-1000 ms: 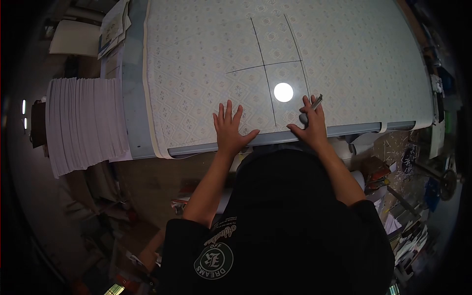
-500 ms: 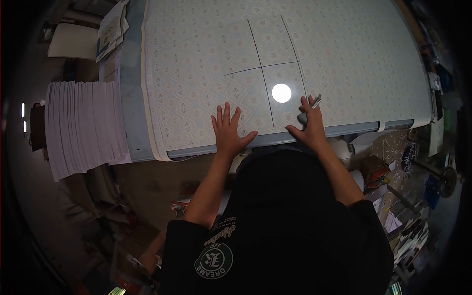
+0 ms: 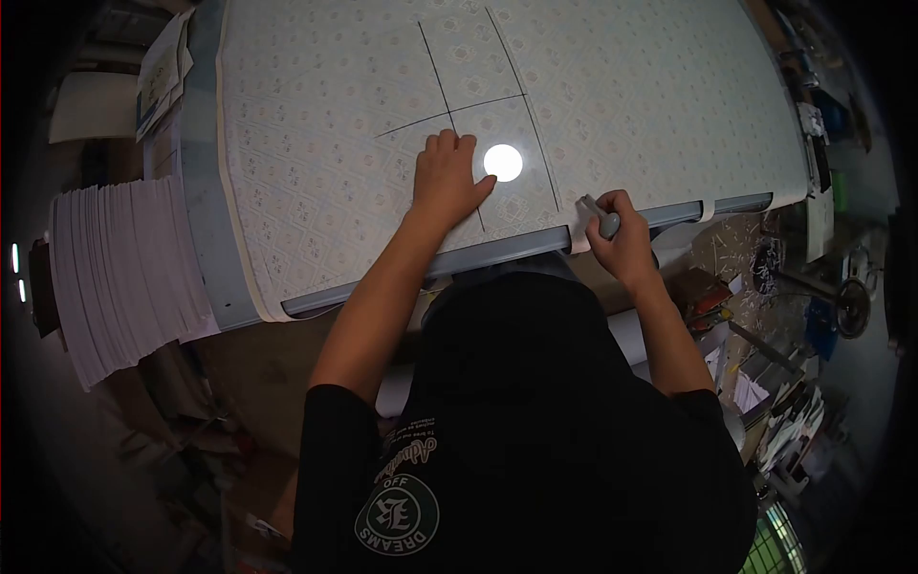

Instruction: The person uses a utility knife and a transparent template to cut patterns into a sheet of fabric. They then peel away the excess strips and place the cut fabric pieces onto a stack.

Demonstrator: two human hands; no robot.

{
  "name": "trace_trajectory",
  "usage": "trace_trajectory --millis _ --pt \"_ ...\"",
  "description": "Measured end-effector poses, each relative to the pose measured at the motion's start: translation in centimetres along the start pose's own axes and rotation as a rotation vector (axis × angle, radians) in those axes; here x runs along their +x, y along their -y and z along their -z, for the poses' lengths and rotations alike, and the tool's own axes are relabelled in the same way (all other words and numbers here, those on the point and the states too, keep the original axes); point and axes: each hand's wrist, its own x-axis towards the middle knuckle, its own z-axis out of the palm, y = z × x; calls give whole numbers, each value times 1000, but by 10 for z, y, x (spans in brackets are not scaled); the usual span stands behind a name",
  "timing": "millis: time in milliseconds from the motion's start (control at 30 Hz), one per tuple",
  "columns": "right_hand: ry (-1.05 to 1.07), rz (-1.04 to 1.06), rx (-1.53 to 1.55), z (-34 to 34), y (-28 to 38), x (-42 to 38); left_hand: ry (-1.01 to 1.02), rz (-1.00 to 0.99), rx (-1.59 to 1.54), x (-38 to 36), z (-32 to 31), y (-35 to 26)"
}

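My left hand (image 3: 444, 180) lies on a pale patterned covering (image 3: 316, 124) with its thumb out to the side, holding nothing. Its fingertips rest at the crossing of thin dark lines (image 3: 438, 67). At the table's near edge my right hand (image 3: 623, 241) is closed round a small tool that looks like a utility knife (image 3: 608, 226), with a rounded grey body and a silvery end pointing up and left. The covering's surface is glossy, and a round bright reflection (image 3: 503, 163) shows beside my left thumb.
A tall stack of white sheets (image 3: 124, 277) stands left of the table, with papers and a cream board (image 3: 94, 105) behind it. A grey edge strip (image 3: 507, 251) runs along the table front. Scraps litter the floor (image 3: 727, 249) at right, near a stand fan (image 3: 851, 295).
My left hand has moved forward onto the line crossing, its fingers less spread. My right hand has drawn back to the table edge with the knife. The view has shifted right.
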Motion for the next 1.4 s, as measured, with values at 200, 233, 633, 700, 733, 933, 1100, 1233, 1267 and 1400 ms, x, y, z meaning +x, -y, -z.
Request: trace_trajectory --millis 200,233,633,700,733,933,1100,1233,1267,1400 --pt "110 -47 2 -7 6 -16 207 26 226 46 1 -51" --pt "148 -89 -5 -6 10 -16 211 20 226 50 0 -53" --pt "166 -158 -74 -14 16 -11 403 153 269 67 1 -61" --pt "188 -177 -87 -14 17 -10 420 152 243 68 1 -60" --pt "193 -170 -95 -13 18 -9 422 152 242 68 2 -61" --pt "187 -206 -120 -20 19 -9 417 135 273 70 2 -62" --pt "72 -102 -98 -36 -3 -20 410 95 319 71 2 -62" --pt "-4 -41 -87 -50 -1 22 418 106 328 71 1 -60" --pt "-31 -6 -104 -55 2 45 399 92 326 71 0 -60" --pt "-16 -14 -172 -66 15 119 334 -2 332 72 10 -54"
